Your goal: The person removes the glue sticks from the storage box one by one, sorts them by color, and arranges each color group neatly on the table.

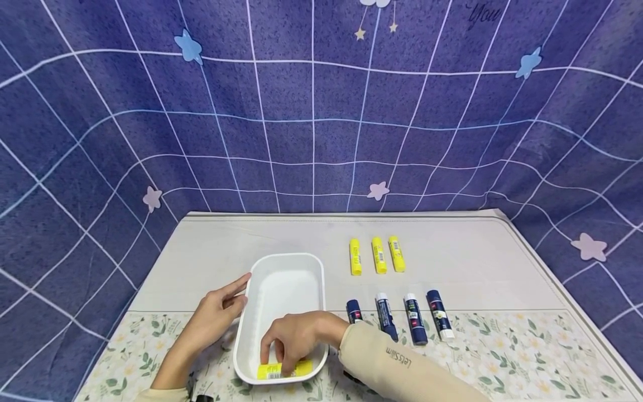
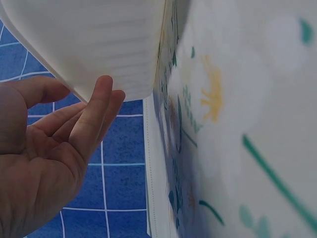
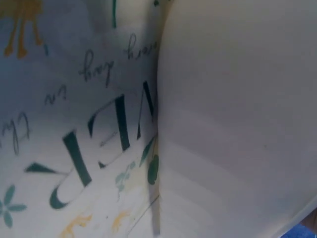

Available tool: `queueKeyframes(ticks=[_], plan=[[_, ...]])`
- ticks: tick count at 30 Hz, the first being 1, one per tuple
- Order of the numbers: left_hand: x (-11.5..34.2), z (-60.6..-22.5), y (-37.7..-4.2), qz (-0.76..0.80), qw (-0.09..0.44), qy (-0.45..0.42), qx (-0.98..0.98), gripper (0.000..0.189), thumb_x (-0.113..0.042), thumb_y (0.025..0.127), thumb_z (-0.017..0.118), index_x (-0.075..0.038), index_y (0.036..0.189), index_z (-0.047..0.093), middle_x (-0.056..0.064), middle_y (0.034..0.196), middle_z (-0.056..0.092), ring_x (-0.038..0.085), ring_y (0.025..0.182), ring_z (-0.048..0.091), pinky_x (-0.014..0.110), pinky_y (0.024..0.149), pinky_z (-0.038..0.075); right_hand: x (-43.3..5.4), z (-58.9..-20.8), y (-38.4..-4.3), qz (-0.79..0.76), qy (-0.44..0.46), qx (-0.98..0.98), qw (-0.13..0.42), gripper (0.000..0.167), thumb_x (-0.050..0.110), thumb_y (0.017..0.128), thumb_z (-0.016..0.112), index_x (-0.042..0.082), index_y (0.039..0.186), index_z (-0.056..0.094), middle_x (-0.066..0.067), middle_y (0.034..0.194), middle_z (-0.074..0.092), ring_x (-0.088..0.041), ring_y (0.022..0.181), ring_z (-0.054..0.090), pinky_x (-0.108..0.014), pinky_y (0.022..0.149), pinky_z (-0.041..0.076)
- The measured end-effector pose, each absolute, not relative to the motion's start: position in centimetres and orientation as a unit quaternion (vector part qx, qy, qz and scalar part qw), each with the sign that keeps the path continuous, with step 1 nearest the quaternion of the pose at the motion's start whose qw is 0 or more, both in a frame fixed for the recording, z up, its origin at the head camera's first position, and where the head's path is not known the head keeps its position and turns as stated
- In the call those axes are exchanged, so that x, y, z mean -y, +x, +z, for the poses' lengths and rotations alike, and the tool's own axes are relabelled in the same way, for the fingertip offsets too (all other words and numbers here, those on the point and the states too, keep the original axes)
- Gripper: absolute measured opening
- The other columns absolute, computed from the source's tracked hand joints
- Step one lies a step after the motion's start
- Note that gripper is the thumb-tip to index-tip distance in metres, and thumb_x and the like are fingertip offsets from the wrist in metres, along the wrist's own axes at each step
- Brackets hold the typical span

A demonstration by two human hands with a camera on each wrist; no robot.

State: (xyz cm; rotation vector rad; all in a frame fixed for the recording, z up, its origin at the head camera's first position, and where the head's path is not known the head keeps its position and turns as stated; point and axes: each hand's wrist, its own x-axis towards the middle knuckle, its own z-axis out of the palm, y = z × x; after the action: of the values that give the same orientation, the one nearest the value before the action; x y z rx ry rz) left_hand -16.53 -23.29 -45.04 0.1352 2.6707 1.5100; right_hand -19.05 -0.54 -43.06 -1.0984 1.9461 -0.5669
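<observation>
A white plastic tub stands on the table in the head view. Inside its near end lies a yellow glue stick, on its side. My right hand reaches down into the tub and holds this stick between thumb and fingers, partly covering it. At the tub's left side is my left hand, its fairly straight fingers touching the rim. The left wrist view shows the left fingers against the tub's outer wall. Only the tub wall and tablecloth show in the right wrist view, with the right hand hidden.
Three yellow glue sticks lie in a row at the back, right of the tub. Nearer, several dark blue glue sticks form another row; the right forearm passes close before them. A blue patterned curtain hangs behind the table.
</observation>
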Motion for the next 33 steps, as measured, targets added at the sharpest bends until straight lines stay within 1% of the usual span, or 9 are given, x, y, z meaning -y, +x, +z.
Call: queueKeyframes(ticks=[7, 12, 16, 19, 24, 29, 33], plan=[[23.3, -44.9, -16.4, 0.487, 0.037, 0.039, -0.872, 0.053, -0.021, 0.106, 0.058, -0.016, 0.158, 0.045, 0.021, 0.15, 0.056, 0.03, 0.119, 0.071, 0.03, 0.086, 0.063, 0.5, -43.1, -18.9, -0.218, -0.448, -0.775, 0.389, 0.033, 0.004, 0.082, 0.082, 0.019, 0.111, 0.075, 0.009, 0.082, 0.068, 0.001, 0.075, 0.061, -0.015, 0.072, 0.051], [23.2, -44.9, -16.4, 0.484, 0.033, 0.037, -0.874, 0.053, -0.02, 0.106, 0.058, -0.015, 0.158, 0.045, 0.022, 0.15, 0.056, 0.031, 0.119, 0.071, 0.029, 0.087, 0.063, 0.5, -43.2, -19.2, -0.254, -0.44, -0.759, 0.407, 0.034, 0.003, 0.083, 0.079, 0.018, 0.114, 0.074, 0.009, 0.083, 0.068, 0.0, 0.074, 0.06, -0.015, 0.071, 0.052], [23.1, -44.9, -16.4, 0.485, 0.03, 0.039, -0.873, 0.052, -0.018, 0.106, 0.057, -0.014, 0.157, 0.045, 0.022, 0.149, 0.057, 0.033, 0.12, 0.071, 0.029, 0.087, 0.063, 0.4, -43.2, -19.4, -0.318, -0.41, -0.736, 0.435, 0.034, -0.001, 0.083, 0.077, 0.014, 0.113, 0.074, 0.007, 0.082, 0.067, -0.002, 0.07, 0.059, -0.015, 0.063, 0.05], [23.1, -44.9, -16.5, 0.484, 0.027, 0.043, -0.874, 0.052, -0.018, 0.106, 0.057, -0.014, 0.157, 0.045, 0.022, 0.149, 0.057, 0.033, 0.12, 0.07, 0.029, 0.088, 0.063, 0.4, -43.2, -19.6, -0.361, -0.387, -0.724, 0.444, 0.032, -0.004, 0.082, 0.077, 0.01, 0.11, 0.074, 0.005, 0.081, 0.067, -0.003, 0.067, 0.059, -0.015, 0.059, 0.049], [23.1, -45.0, -16.5, 0.481, 0.023, 0.051, -0.875, 0.052, -0.018, 0.106, 0.057, -0.013, 0.157, 0.046, 0.022, 0.149, 0.057, 0.034, 0.121, 0.07, 0.029, 0.088, 0.063, 0.1, -43.1, -20.1, -0.395, -0.367, -0.719, 0.439, 0.026, -0.004, 0.081, 0.078, 0.008, 0.104, 0.075, 0.005, 0.079, 0.067, -0.003, 0.068, 0.06, -0.014, 0.059, 0.051], [23.1, -45.0, -16.6, 0.488, 0.024, 0.053, -0.871, 0.052, -0.017, 0.106, 0.057, -0.012, 0.157, 0.045, 0.023, 0.15, 0.055, 0.035, 0.121, 0.07, 0.03, 0.088, 0.063, -0.4, -42.5, -20.3, -0.44, -0.334, -0.704, 0.446, 0.024, -0.007, 0.082, 0.076, 0.004, 0.103, 0.075, 0.003, 0.081, 0.068, -0.005, 0.07, 0.061, -0.017, 0.059, 0.053], [23.1, -45.0, -16.6, 0.488, 0.027, 0.049, -0.871, 0.053, -0.019, 0.106, 0.057, -0.013, 0.158, 0.044, 0.023, 0.152, 0.054, 0.034, 0.123, 0.069, 0.03, 0.089, 0.063, -1.0, -41.8, -20.8, -0.471, -0.321, -0.699, 0.431, 0.025, -0.008, 0.081, 0.074, 0.004, 0.103, 0.074, 0.001, 0.083, 0.069, -0.006, 0.072, 0.062, -0.018, 0.061, 0.053]])
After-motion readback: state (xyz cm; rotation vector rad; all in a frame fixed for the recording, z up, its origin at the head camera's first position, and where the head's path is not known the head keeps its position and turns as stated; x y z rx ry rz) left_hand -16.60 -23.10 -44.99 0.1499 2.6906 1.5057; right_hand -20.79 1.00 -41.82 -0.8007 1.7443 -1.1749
